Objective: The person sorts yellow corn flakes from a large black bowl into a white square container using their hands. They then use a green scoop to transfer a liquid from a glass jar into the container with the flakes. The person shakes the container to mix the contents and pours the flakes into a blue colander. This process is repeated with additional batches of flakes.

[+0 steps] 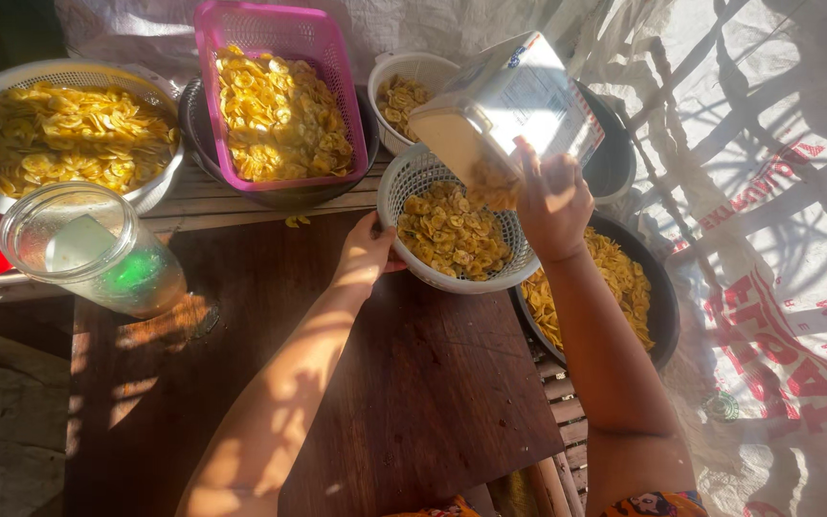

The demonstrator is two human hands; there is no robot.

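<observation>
My right hand (552,203) grips a clear square plastic container (504,110), tilted mouth-down, and yellow banana chips (493,185) spill from it. Below it sits a white perforated basket (394,196) partly filled with chips (452,237). My left hand (368,251) holds that basket's near left rim. The basket rests between the dark wooden board (366,383) and a black bowl (664,297) of chips under my right forearm.
A pink basket (270,29) of chips sits in a dark bowl at the back. A large white colander (69,72) of chips is far left, a small white basket (418,67) behind. A clear jar (88,249) lies left. Printed sacking (777,239) covers the right.
</observation>
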